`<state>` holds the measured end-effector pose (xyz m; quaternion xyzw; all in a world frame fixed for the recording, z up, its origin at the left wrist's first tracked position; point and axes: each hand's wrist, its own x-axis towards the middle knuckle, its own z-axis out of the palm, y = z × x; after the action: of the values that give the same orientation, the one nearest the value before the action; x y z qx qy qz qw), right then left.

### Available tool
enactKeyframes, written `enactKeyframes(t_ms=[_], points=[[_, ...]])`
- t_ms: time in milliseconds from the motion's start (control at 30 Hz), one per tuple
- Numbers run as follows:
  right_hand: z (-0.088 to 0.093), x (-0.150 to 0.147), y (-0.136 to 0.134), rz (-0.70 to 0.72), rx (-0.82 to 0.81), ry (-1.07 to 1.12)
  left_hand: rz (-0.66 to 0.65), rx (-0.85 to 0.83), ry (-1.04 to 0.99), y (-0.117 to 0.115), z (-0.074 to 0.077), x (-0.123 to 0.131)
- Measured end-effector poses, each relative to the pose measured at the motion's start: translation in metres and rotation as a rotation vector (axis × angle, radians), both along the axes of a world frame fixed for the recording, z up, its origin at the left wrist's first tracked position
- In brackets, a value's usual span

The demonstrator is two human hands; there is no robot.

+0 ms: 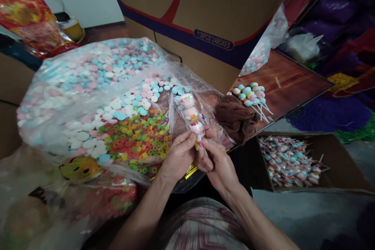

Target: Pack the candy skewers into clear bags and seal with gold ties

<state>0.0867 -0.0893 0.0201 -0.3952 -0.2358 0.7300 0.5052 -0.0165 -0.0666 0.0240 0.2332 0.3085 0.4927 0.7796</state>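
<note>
Both hands meet at the lower end of a wrapped candy skewer, a stack of pink and white marshmallows with coloured rings in a clear wrapper. My left hand pinches its base from the left. From the right, my right hand closes its fingers on the same gathered end. The skewer points away from me, tilted slightly left. Just left of the hands lie loose gummy rings in red, green, yellow and orange. Behind them, pastel marshmallows fill a large open plastic bag.
Unwrapped marshmallow sticks lie on the table at right, beside a brown cloth. An open carton of wrapped sticks stands lower right. A large cardboard box blocks the back. A red-yellow packet is at far left.
</note>
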Motion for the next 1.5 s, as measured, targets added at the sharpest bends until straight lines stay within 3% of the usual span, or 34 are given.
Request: enactKeyframes(t_ms=[100,200,300,367,500,600,733,867,1033,1167,1267,1400,1500], points=[[-0.002,-0.003,0.0,0.102,0.028,-0.07,0.01,-0.029,0.033,0.001,-0.003,-0.004],[-0.01,0.005,0.001,0.149,0.123,-0.339,0.089,0.004,0.097,0.006,-0.005,-0.005],[-0.02,0.026,0.001,0.076,0.324,-0.77,0.309,0.1,0.129,0.017,-0.005,-0.016],[-0.026,0.042,0.002,-0.009,0.446,-1.007,0.394,0.058,0.137,0.024,-0.005,-0.027],[-0.031,0.053,0.0,0.072,0.622,-1.322,0.347,-0.054,0.135,0.029,-0.011,-0.037],[-0.033,0.041,-0.001,0.132,0.733,-1.519,0.3,-0.099,0.104,0.026,-0.016,-0.031],[-0.038,0.023,0.001,0.164,0.835,-1.709,0.331,-0.116,0.096,0.024,-0.017,-0.025],[-0.043,0.022,0.006,0.213,0.869,-1.695,0.391,-0.077,0.129,0.026,-0.013,-0.032],[-0.035,0.017,0.002,0.116,0.9,-1.584,0.429,-0.013,0.163,0.025,-0.007,-0.043],[-0.029,-0.014,-0.007,0.291,1.133,-1.545,0.414,-0.035,0.136,0.025,-0.004,-0.047],[-0.036,-0.036,-0.013,0.369,1.218,-1.583,0.435,-0.069,0.121,0.024,-0.004,-0.05],[-0.045,-0.04,-0.015,0.32,1.23,-1.494,0.465,-0.105,0.109,0.023,-0.006,-0.054],[-0.037,-0.03,-0.015,0.236,1.199,-1.273,0.468,-0.108,0.108,0.023,-0.008,-0.053]])
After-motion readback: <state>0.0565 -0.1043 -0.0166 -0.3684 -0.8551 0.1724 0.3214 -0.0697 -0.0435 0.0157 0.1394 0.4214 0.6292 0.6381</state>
